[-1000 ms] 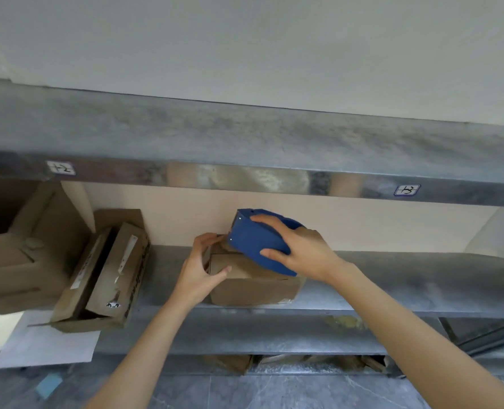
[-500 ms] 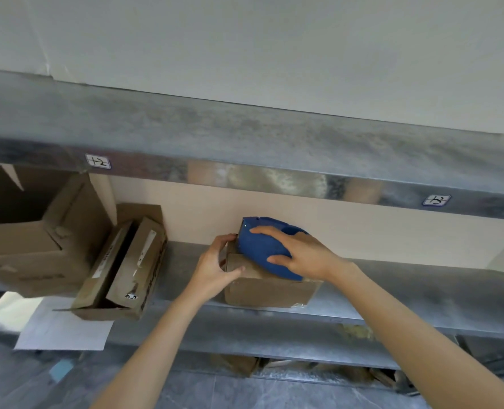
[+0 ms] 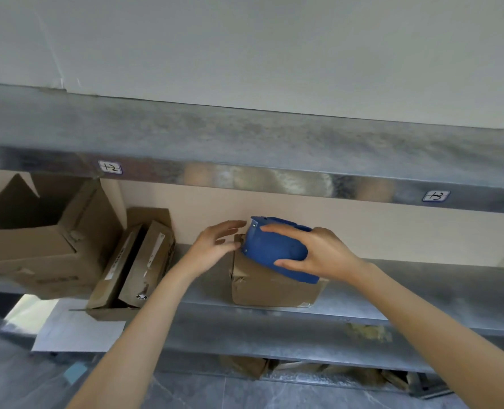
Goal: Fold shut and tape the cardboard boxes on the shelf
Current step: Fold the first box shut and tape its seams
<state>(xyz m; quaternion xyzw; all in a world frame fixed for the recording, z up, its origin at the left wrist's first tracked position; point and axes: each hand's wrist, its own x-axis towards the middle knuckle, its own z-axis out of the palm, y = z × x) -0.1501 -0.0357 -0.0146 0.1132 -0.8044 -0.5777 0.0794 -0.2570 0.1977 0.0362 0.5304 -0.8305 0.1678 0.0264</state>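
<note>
Grey stone floor [image 3: 203, 391] fills the bottom of the view, and two bare forearms rise from it toward a metal shelf [image 3: 421, 287]. At the left, a white sheet of paper [image 3: 76, 332] juts out past the shelf's front edge. A small cardboard box [image 3: 274, 287] sits near that edge, about midway along the shelf, its top mostly hidden. The right hand [image 3: 321, 255] grasps a blue tape dispenser [image 3: 274, 249], fingers over its top and thumb at its lower side, and holds it on top of the box toward the left end. The left hand [image 3: 215, 246] is released, with fingers spread and blurred, just beside the box's upper left corner; whether it touches the cardboard I cannot tell. Further left, flat boxes [image 3: 144, 261] lean together, and a large open box [image 3: 38, 240] with raised flaps stands at the far left. Behind them is a beige wall [image 3: 362, 225]. Above it, an upper shelf [image 3: 244, 137] carries two small handwritten labels [image 3: 110, 167] on its front edge.
</note>
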